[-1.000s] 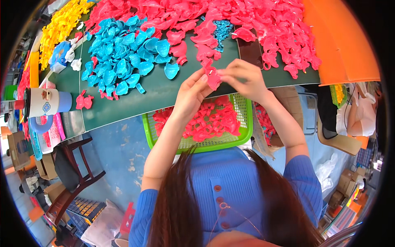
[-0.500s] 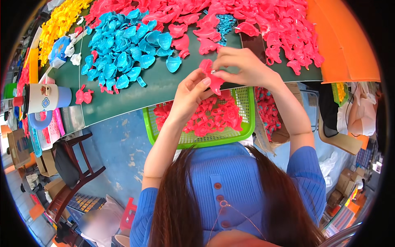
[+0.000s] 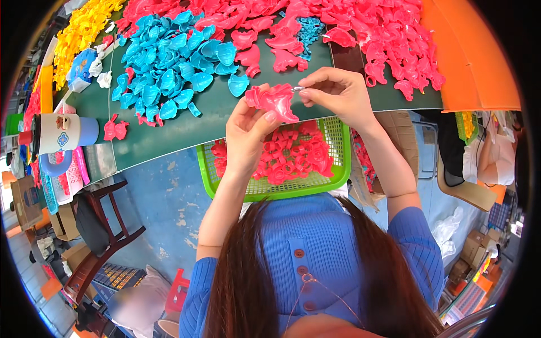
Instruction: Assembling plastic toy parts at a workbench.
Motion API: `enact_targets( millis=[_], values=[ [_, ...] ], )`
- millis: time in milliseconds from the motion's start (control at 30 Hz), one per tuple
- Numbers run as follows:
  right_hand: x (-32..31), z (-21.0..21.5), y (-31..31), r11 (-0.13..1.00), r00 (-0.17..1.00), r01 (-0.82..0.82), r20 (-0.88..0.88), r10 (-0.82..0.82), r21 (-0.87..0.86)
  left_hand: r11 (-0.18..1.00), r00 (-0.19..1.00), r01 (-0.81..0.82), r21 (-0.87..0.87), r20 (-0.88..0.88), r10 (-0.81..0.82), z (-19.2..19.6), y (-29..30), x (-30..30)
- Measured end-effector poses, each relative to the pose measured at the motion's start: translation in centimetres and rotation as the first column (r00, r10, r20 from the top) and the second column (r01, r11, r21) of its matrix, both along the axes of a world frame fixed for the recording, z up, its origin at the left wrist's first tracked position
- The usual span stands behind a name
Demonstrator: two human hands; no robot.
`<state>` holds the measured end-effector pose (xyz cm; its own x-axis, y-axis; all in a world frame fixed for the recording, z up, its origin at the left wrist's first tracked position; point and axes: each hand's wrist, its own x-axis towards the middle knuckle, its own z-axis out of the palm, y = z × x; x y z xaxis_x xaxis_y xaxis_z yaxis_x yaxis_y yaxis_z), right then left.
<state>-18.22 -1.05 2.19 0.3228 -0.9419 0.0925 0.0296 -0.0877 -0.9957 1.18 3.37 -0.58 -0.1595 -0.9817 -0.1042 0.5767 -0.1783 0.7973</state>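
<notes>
My left hand (image 3: 245, 130) grips a pink moulded plastic piece (image 3: 274, 103) by its left end, thumb across its front, over the table's near edge. The piece's glossy, hollow-looking side shows. At its right end, my right hand (image 3: 340, 99) pinches a small silvery metal part (image 3: 297, 89) between thumb and forefinger. The metal part touches the pink piece or lies right against it; I cannot tell how far in it sits. Below both hands is a green plastic basket (image 3: 341, 179) holding many small pink parts (image 3: 298, 159), some ring-shaped.
On the green table (image 3: 163, 141) lie a heap of blue cup-like shells (image 3: 169, 73), pink pieces (image 3: 389, 45) and yellow pieces (image 3: 79, 39). A small blue chain-like heap (image 3: 309, 34) lies among the pink. A mug (image 3: 59, 135) is at left, an orange sheet (image 3: 468, 62) at right.
The pink piece has turned from upright to lying sideways and moved slightly left. My right hand has shifted slightly right and down, and the metal part now shows clearly at the piece's right end.
</notes>
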Motion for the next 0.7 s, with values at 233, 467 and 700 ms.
enact_targets(
  millis=[233, 467, 700],
  values=[
    [0.5, 0.0, -0.2, 0.840, 0.982, -0.003, -0.161, -0.100, -0.543, 1.000, 0.999, 0.012, 0.006, -0.046, -0.012, 0.2, 0.3, 0.5],
    [0.4, 0.1, 0.0, 0.590, 0.896, -0.212, -0.396, -0.201, -0.779, 0.994, 0.989, 0.067, 0.086, -0.136, -0.055, -0.1, 0.3, 1.0],
    [1.0, -1.0, 0.3, 0.728, 0.952, -0.140, -0.292, -0.086, -0.671, 0.985, 0.986, 0.087, 0.151, -0.153, -0.063, 0.1, 0.4, 1.0]
  ],
)
